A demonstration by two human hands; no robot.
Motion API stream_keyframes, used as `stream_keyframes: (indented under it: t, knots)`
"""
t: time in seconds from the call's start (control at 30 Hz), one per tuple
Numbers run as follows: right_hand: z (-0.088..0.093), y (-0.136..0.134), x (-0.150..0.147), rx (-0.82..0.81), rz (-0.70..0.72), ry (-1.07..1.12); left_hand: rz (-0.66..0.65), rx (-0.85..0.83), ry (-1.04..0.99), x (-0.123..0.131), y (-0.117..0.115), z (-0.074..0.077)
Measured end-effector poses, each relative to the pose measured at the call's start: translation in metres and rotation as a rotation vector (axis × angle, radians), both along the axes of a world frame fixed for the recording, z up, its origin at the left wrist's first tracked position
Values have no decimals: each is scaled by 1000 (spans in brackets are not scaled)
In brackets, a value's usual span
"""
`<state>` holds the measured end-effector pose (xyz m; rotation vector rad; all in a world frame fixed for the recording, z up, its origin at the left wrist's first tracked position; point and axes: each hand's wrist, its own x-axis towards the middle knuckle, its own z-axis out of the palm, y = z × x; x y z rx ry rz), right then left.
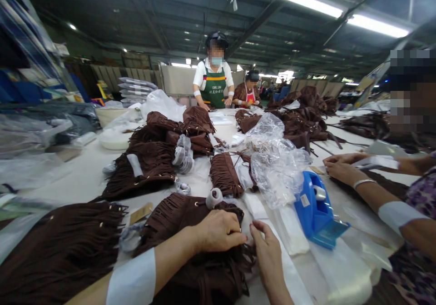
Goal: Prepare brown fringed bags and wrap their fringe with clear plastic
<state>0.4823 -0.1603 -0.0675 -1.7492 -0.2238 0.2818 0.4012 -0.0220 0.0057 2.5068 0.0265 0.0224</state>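
A brown fringed suede bag (190, 214) lies on the white table (81, 173) right in front of me. My left hand (218, 231) rests on it with the fingers curled and pinched at its right edge, close to a small white roll (214, 197). My right hand (267, 246) meets it from the right, fingers bent and pinching near the same spot. What the fingertips grip is too small to make out. White sleeve covers wrap both of my forearms.
A blue tape dispenser (315, 212) stands right of my hands, beside crumpled clear plastic bags (275, 159). More brown fringed bags (150, 159) are piled across the table. A co-worker's hands (340, 166) work at the right; a person in a green apron (213, 87) stands at the far end.
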Motion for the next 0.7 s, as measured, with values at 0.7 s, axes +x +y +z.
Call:
stream_keyframes:
  t: [0.7]
  knots:
    - [-2,22,-3,68,-114,-121,495,203,-13,22,3,-9]
